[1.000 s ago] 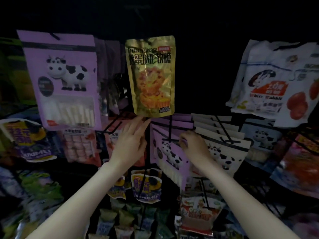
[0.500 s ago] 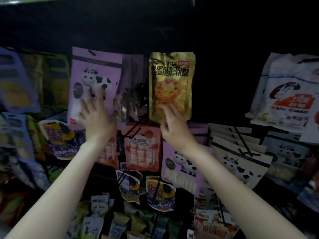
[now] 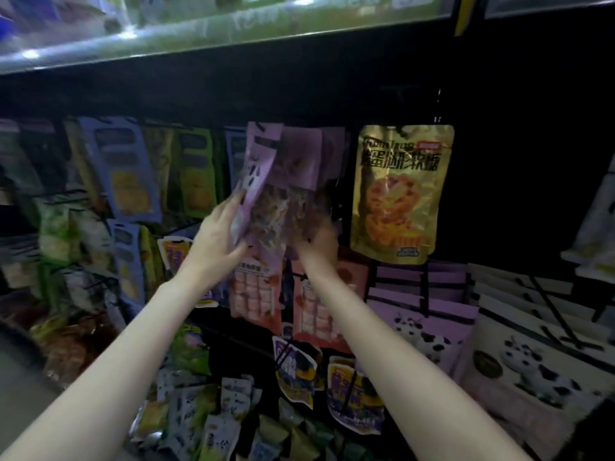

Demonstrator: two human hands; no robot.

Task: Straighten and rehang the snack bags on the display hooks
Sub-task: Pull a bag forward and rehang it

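Observation:
A bunch of purple snack bags (image 3: pixel 299 158) hangs from one hook in the top row, the front bag twisted so that its cow-printed face turns left. My left hand (image 3: pixel 218 242) grips that front bag's left edge between thumb and fingers. My right hand (image 3: pixel 317 246) holds the bunch at its lower right corner, its fingers blurred and partly hidden behind the bags. A gold snack bag (image 3: pixel 402 194) hangs straight on the hook to the right, apart from both hands.
Blue and green bags (image 3: pixel 129 168) hang at the left. Pink bags (image 3: pixel 256 294) hang just below my hands. Purple and white cow bags (image 3: pixel 429 294) are stacked on hooks at the lower right. A lit shelf (image 3: pixel 233 31) juts out overhead. Small packets (image 3: pixel 213 417) lie below.
My right hand left the gold bag and went left to the purple bunch. My left hand moved from the cow bag's face to its edge, and the bag twisted.

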